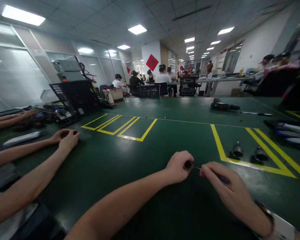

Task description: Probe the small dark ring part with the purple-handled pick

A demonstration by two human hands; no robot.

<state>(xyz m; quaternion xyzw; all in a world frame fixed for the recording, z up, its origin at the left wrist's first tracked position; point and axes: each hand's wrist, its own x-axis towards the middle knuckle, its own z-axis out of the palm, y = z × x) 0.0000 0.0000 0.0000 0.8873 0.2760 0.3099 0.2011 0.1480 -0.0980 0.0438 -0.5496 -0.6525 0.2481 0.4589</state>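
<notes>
Near the middle of the bench my left hand (179, 167) is closed around a small round metal part (187, 164), its dark hollow end facing right. My right hand (225, 186) grips a screwdriver (223, 178) with a dark handle. Its thin shaft points left to the hollow opening; whether the tip touches the inside cannot be made out. To the right, two dark metal cup-shaped parts stand within yellow tape: one (237, 150) with a nub on top, the other (261, 154) close beside it.
The green bench (130, 166) carries yellow tape outlines. A power drill (223, 105) and a pen-like tool (256, 113) lie farther back at right. Another person's hands (68, 138) work at left, near a white tool (22, 138) and a black bin (72, 98).
</notes>
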